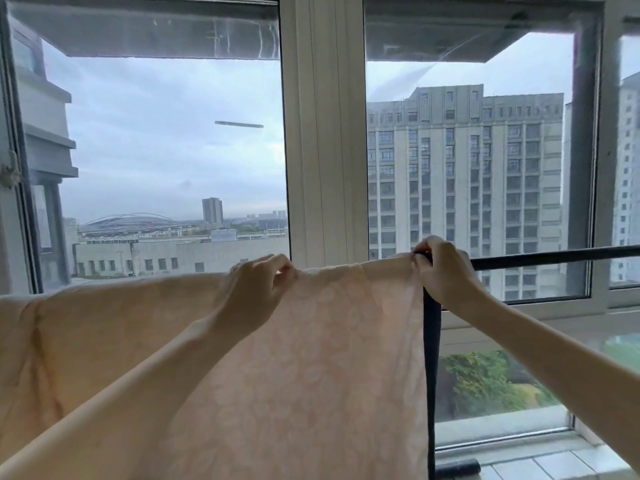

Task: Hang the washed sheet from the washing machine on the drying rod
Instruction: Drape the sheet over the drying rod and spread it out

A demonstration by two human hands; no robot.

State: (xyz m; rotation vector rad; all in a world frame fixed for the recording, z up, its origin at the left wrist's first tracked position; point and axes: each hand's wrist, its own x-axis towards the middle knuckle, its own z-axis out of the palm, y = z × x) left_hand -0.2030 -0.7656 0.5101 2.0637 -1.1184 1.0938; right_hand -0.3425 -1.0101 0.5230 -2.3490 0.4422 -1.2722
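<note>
A pale pink sheet (329, 358) with a faint floral print hangs draped over a dark drying rod (554, 256) that runs left to right in front of a large window (325, 133). The cloth covers the rod from the left edge of the view to just right of centre; beyond that the bare rod continues to the right. Along the sheet's right edge a dark band (432, 358) hangs straight down. The left hand (256, 285) is raised to the top fold near the middle, its fingers curled and pinching the fabric at the rod. The right hand (441, 268) is closed on the sheet's upper right corner, where the dark band meets the rod. Both forearms reach up from the near side. To the left the cloth lies bunched and creased. Through the glass are a grey sky, apartment blocks (464, 188) at right and low roofs far off at left
</note>
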